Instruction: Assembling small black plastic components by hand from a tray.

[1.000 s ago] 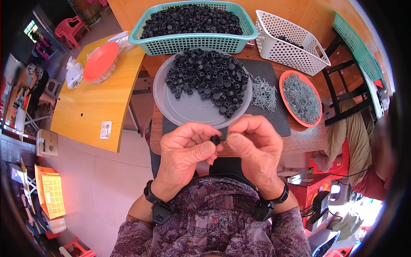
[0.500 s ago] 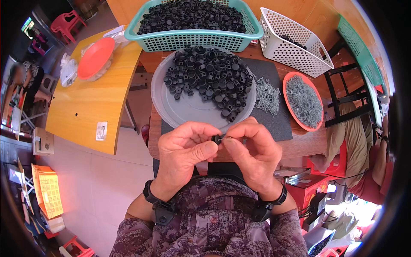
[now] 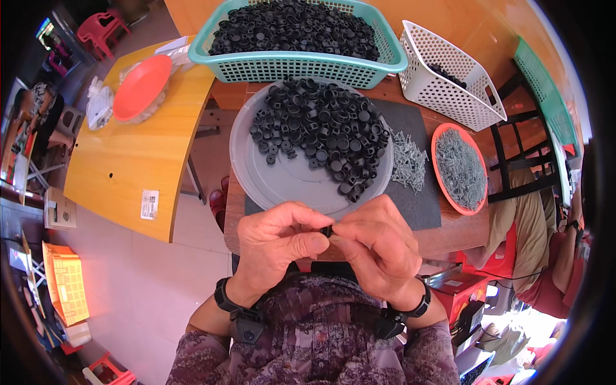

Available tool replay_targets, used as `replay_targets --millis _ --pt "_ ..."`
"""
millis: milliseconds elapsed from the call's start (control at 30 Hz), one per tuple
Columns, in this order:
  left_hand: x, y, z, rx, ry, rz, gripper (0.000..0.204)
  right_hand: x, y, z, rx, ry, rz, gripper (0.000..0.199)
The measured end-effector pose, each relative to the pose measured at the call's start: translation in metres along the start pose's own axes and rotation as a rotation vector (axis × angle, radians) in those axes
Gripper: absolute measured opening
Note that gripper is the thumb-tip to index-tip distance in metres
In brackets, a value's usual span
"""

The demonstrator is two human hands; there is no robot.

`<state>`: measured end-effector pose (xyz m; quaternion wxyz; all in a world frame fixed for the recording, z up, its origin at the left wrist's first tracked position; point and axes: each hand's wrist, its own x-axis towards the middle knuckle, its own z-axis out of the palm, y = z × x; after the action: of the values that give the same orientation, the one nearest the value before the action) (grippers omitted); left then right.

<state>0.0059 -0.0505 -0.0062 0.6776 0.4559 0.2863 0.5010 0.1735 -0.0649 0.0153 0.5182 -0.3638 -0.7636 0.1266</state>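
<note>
Above the table's near edge, my left hand [image 3: 276, 240] pinches a small round black plastic cap [image 3: 326, 231] between thumb and index finger. My right hand [image 3: 382, 247] meets it there, its thumb and fingers closed against the cap's right side. The screw seen in the right fingertips a moment ago is now hidden by them. Just beyond my hands, a grey round basin [image 3: 282, 183] holds a heap of similar black caps [image 3: 321, 122]. Loose metal screws [image 3: 409, 163] lie on a dark mat [image 3: 420, 212] beside it, and more screws fill an orange-red dish [image 3: 459, 170].
A teal basket [image 3: 301, 68] full of black caps stands behind the basin. Right of it is a white perforated basket [image 3: 449, 90] with a few dark parts. A yellow table [image 3: 122, 167] with a red bowl [image 3: 142, 88] is at left. Another person [image 3: 523, 237] sits at the right.
My right fingertips have closed in on the cap, covering the screw that showed between my hands. Both hands sit slightly lower in the view, and the whole scene has shifted a little.
</note>
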Motion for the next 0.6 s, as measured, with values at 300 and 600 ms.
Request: replay_targets --millis 300,600 --pt "0.006 0.004 -0.010 0.022 0.112 -0.038 0.022 0.034 0.044 -0.006 -0.307 -0.084 0.052 0.029" --pt "0.012 0.008 -0.011 0.064 0.243 0.106 0.025 0.048 0.078 0.024 -0.592 -0.311 -0.070 0.014"
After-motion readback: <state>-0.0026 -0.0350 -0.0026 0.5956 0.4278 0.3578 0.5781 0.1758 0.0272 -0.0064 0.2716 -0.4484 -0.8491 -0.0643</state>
